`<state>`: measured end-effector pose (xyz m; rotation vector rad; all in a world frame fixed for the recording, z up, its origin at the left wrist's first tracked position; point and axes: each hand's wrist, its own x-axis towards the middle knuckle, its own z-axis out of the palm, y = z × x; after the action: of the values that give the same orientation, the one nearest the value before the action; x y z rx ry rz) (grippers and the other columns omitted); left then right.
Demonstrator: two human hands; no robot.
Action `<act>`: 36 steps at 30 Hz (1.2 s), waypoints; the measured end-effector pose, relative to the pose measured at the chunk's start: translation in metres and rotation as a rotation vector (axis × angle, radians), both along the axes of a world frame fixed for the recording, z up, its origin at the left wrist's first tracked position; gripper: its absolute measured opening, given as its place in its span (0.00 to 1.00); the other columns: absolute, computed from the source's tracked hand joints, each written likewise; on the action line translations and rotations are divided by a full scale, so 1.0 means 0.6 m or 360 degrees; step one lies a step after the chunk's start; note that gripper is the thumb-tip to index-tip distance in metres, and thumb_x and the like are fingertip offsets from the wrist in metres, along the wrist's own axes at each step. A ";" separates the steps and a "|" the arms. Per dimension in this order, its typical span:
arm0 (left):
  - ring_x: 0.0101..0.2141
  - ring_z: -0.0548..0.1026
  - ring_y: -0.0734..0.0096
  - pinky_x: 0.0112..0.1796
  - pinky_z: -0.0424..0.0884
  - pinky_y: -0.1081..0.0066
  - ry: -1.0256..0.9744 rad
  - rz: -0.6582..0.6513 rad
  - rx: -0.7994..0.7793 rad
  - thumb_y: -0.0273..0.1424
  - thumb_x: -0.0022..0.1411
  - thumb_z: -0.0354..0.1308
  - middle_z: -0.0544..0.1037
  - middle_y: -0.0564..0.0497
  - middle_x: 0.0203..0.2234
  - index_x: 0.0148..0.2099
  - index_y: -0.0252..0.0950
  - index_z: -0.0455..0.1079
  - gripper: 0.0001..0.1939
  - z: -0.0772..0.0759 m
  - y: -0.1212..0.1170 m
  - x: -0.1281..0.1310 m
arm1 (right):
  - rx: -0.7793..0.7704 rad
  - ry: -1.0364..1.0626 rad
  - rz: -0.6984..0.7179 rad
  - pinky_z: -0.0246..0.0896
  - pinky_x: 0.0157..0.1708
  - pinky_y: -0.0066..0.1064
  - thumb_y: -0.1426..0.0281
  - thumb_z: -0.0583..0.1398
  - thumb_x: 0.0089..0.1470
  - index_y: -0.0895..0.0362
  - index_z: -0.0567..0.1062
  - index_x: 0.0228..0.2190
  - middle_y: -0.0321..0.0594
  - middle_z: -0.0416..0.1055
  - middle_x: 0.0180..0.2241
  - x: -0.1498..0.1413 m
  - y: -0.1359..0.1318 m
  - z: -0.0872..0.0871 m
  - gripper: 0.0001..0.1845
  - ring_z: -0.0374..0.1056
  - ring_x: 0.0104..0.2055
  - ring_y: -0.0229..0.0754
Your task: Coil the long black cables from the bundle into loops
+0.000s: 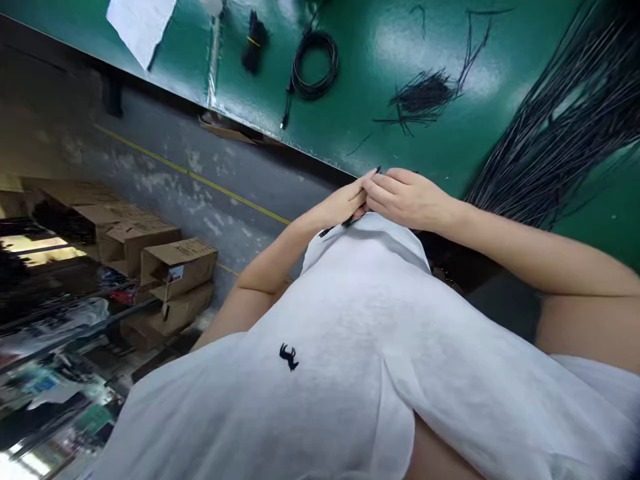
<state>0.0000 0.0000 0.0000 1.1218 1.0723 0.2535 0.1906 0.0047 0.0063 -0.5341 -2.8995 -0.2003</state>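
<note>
My left hand and my right hand meet at the near edge of the green table, just above my white shirt. Both have their fingers curled together around a thin black piece that pokes out above and below the fingers; it looks like a black cable tie or wire. The right hand lies partly over the left. What sits inside the grip is mostly hidden.
A loose pile of black ties lies on the table beyond my hands. A large bundle of long black wires fans across the right. A coiled black cable, a small black bundle and white paper lie further back. Cardboard boxes stand on the floor at left.
</note>
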 end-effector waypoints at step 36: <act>0.50 0.76 0.63 0.53 0.71 0.57 0.0076 0.0067 0.0698 0.36 0.71 0.44 0.74 0.48 0.47 0.65 0.42 0.59 0.23 -0.079 0.012 -0.002 | -0.0960 -0.0428 -0.0817 0.55 0.35 0.35 0.70 0.50 0.62 0.64 0.75 0.38 0.52 0.73 0.38 -0.020 0.042 0.045 0.16 0.68 0.39 0.48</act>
<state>-0.0013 0.0072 -0.0474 1.5023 1.1133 0.5152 0.1787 0.0299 0.0332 -1.4442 -2.9803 0.6018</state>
